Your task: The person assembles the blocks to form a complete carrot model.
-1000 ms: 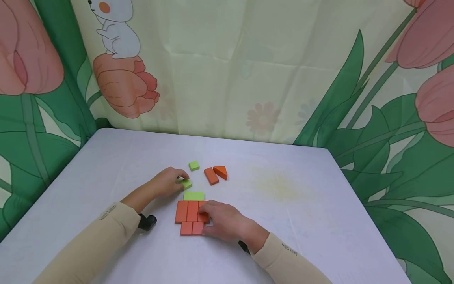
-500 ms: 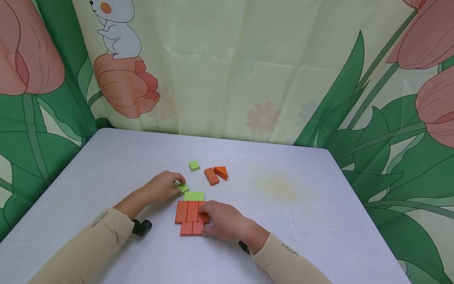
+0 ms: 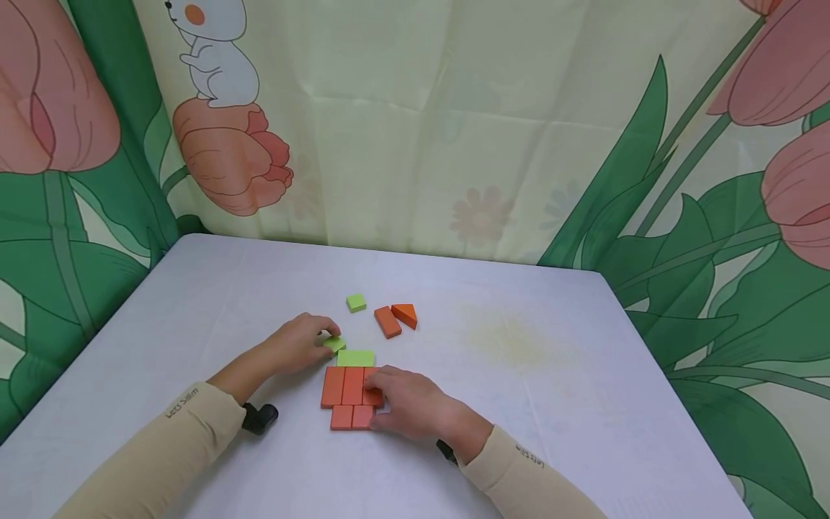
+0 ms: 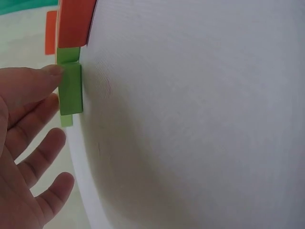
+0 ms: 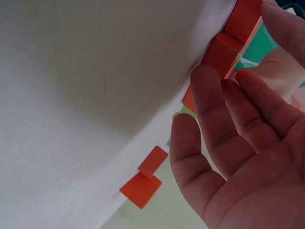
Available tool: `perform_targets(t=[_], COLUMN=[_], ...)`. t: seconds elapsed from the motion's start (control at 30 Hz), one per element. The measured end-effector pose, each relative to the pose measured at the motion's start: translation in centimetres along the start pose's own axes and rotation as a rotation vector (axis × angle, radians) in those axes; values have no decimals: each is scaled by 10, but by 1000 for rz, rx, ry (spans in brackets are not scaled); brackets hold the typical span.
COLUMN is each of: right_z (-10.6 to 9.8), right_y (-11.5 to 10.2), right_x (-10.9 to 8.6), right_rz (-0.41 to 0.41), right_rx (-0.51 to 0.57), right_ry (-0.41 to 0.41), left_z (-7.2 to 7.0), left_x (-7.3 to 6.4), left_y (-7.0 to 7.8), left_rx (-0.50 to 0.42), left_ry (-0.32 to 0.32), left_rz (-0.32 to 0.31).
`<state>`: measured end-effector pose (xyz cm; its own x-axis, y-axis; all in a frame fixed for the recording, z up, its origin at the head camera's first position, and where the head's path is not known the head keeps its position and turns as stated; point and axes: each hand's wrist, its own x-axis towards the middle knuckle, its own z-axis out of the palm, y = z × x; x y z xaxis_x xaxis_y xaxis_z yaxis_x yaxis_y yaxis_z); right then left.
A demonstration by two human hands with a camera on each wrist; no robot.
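Note:
In the head view my left hand [image 3: 300,344] pinches a small green block [image 3: 334,344] between thumb and fingers. Beside it, to the right, lies a longer green block [image 3: 355,358]. Flat red-orange blocks [image 3: 342,387] are set edge to edge below that, three upright ones over two shorter ones [image 3: 341,418]. My right hand [image 3: 415,405] touches the right side of this group, hiding part of it. The left wrist view shows the thumb on the green block's edge [image 4: 71,89], the other fingers spread. The right wrist view has extended fingers [image 5: 209,109] along the red-orange blocks [image 5: 220,56].
Farther back on the white table [image 3: 551,404] lie a loose green block [image 3: 356,303], an orange rectangular block [image 3: 387,322] and an orange triangular block [image 3: 405,315]. A printed curtain [image 3: 415,130] hangs behind the table.
My left hand has drawn the small green block slightly left and toward me, down beside the longer green block. My right hand has stayed at the red-orange blocks.

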<state>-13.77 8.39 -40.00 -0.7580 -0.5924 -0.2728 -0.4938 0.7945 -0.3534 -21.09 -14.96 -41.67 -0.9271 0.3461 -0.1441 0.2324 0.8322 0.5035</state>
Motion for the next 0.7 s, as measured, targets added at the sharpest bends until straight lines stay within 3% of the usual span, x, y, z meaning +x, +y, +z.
perform_targets(t=[0.47, 0.7], right_z=[-1, 0], right_y=[-1, 0], right_x=[0, 0], right_rz=[-8, -6], right_rx=[-5, 4], right_ry=[2, 8], left_z=[-3, -2], left_x=[-2, -11], left_y=[3, 7], left_rx=[-3, 30], left_ry=[-9, 23], left_rz=[5, 15])
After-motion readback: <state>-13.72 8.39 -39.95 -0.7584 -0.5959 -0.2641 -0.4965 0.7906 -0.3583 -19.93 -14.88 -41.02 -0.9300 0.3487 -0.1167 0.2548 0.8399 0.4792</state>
